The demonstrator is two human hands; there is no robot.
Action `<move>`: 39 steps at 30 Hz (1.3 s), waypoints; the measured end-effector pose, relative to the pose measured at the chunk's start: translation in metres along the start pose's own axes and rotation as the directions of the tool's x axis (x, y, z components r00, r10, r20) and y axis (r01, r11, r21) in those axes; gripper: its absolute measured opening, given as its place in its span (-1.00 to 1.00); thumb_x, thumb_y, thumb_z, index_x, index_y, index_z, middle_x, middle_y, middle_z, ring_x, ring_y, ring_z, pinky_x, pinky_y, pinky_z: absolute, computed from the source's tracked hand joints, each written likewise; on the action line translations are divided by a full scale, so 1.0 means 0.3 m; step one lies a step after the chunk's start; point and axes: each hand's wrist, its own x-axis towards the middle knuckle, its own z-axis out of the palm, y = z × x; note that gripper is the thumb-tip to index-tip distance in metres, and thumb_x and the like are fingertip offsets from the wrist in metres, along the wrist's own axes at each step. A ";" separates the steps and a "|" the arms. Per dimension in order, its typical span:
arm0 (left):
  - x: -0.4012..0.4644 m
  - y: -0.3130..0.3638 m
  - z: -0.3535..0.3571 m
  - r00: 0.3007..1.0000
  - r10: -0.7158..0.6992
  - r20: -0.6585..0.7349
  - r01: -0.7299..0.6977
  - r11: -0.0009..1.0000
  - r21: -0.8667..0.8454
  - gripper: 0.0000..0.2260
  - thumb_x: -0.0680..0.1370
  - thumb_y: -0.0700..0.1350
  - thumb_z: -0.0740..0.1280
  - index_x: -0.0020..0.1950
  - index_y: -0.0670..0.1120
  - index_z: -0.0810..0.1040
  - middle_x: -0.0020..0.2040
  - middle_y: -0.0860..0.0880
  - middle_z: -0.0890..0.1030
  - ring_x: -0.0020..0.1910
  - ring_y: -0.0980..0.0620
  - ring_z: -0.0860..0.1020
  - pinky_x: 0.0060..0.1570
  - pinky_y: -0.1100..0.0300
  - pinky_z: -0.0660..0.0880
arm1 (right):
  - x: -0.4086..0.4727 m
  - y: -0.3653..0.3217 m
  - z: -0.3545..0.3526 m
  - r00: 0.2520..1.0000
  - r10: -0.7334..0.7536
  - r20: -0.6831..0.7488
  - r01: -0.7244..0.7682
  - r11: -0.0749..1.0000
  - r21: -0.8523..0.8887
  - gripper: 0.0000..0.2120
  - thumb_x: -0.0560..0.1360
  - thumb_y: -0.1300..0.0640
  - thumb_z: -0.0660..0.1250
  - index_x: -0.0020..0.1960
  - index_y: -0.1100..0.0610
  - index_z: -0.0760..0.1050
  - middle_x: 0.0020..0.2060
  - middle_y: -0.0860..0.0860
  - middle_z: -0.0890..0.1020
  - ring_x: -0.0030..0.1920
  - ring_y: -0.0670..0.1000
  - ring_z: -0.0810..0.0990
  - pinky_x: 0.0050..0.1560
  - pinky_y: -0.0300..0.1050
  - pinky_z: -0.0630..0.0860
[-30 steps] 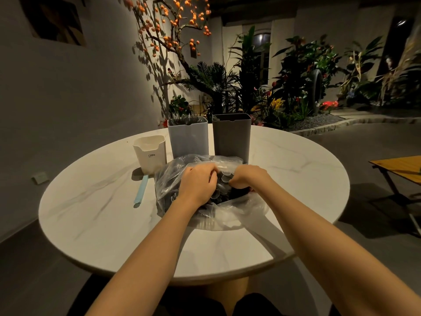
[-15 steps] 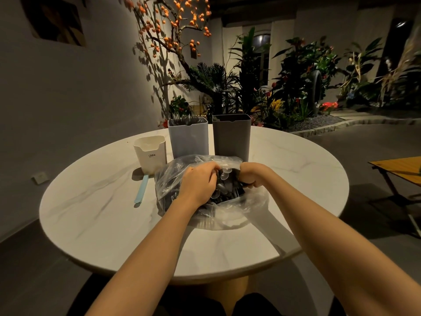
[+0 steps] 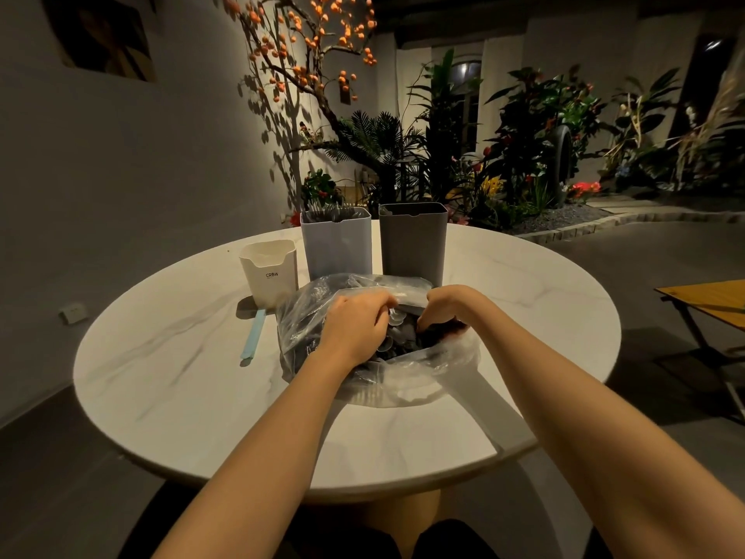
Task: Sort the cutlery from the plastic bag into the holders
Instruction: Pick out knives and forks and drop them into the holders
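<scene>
A clear plastic bag [image 3: 407,381] full of dark plastic cutlery [image 3: 401,340] lies in the middle of the round table. My left hand [image 3: 354,328] grips the bag's far rim at its mouth. My right hand [image 3: 447,306] curls over the mouth's right rim, fingertips down among the cutlery. Behind the bag stand three holders: a small white one [image 3: 269,272] at the left, a pale blue-grey one [image 3: 336,244] with several forks sticking up, and a dark grey one [image 3: 413,244].
The white marble table [image 3: 169,357] reaches to a curved edge near me. A light blue strip [image 3: 253,334] lies left of the bag, in front of the white holder. A wooden folding table [image 3: 709,300] stands at the right; plants and a wall lie behind.
My right hand has slid back from the bag's middle to its right rim, pulling the mouth wider. My left hand has stayed on the far rim.
</scene>
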 end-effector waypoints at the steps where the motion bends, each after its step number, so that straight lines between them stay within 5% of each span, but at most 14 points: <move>1: 0.002 -0.001 0.000 0.999 0.017 0.034 -0.017 1.000 0.022 -0.75 0.62 -0.14 0.18 0.22 0.02 0.56 0.17 0.03 0.62 0.15 0.03 0.53 0.32 0.03 0.32 | 0.001 0.001 0.001 1.000 0.004 0.000 -0.004 1.000 0.021 -0.82 0.55 0.11 0.31 -0.14 0.22 0.44 -0.30 0.09 0.50 -0.35 0.00 0.50 -0.37 -0.22 0.46; 5: 0.006 0.000 0.003 0.985 0.066 0.161 -0.092 0.984 0.155 -0.71 0.65 -0.07 0.12 0.30 0.09 0.51 0.28 0.09 0.56 0.26 0.07 0.46 0.31 0.07 0.19 | 0.008 -0.001 0.026 0.999 0.014 -0.039 -0.010 0.994 0.108 -0.78 0.56 0.05 0.30 -0.02 0.22 0.42 -0.26 0.09 0.49 -0.26 0.01 0.50 -0.25 -0.21 0.46; 12: 0.008 -0.004 0.009 0.985 0.050 0.166 -0.077 0.984 0.162 -0.71 0.65 -0.07 0.10 0.31 0.06 0.49 0.29 0.08 0.54 0.27 0.06 0.45 0.31 0.09 0.17 | 0.012 0.008 0.047 0.997 0.021 -0.079 -0.004 0.976 0.219 -0.72 0.55 0.13 0.31 0.20 0.24 0.44 -0.07 0.14 0.50 -0.10 0.07 0.49 -0.10 -0.15 0.47; 17: 0.012 -0.013 0.012 0.973 0.049 0.226 -0.096 0.974 0.204 -0.69 0.66 0.01 0.08 0.34 0.14 0.49 0.24 0.08 0.50 0.25 0.07 0.39 0.35 0.05 0.15 | 0.010 -0.003 0.036 0.993 0.039 -0.109 -0.007 0.959 0.285 -0.78 0.54 0.11 0.34 0.04 0.23 0.38 -0.16 0.11 0.47 -0.09 0.06 0.45 -0.08 -0.19 0.42; 26: 0.014 -0.017 0.016 0.965 0.054 0.256 -0.106 0.975 0.196 -0.68 0.66 0.00 0.06 0.31 0.12 0.52 0.36 0.12 0.46 0.38 0.09 0.29 0.37 0.04 0.09 | 0.023 -0.004 0.024 0.989 0.044 -0.141 0.021 0.902 0.431 -0.80 0.54 0.17 0.34 0.08 0.26 0.43 -0.05 0.17 0.52 -0.06 0.08 0.52 0.13 -0.06 0.53; 39: 0.009 -0.018 0.017 0.984 0.048 0.172 -0.077 0.983 0.165 -0.75 0.58 0.11 0.19 0.06 0.01 0.56 0.12 0.08 0.57 0.17 0.07 0.42 0.33 0.05 0.19 | 0.011 0.008 0.006 0.998 0.054 -0.014 -0.036 0.811 0.584 -0.93 0.57 0.28 0.26 -0.09 0.26 0.43 -0.11 0.19 0.56 -0.03 0.11 0.55 0.15 -0.02 0.53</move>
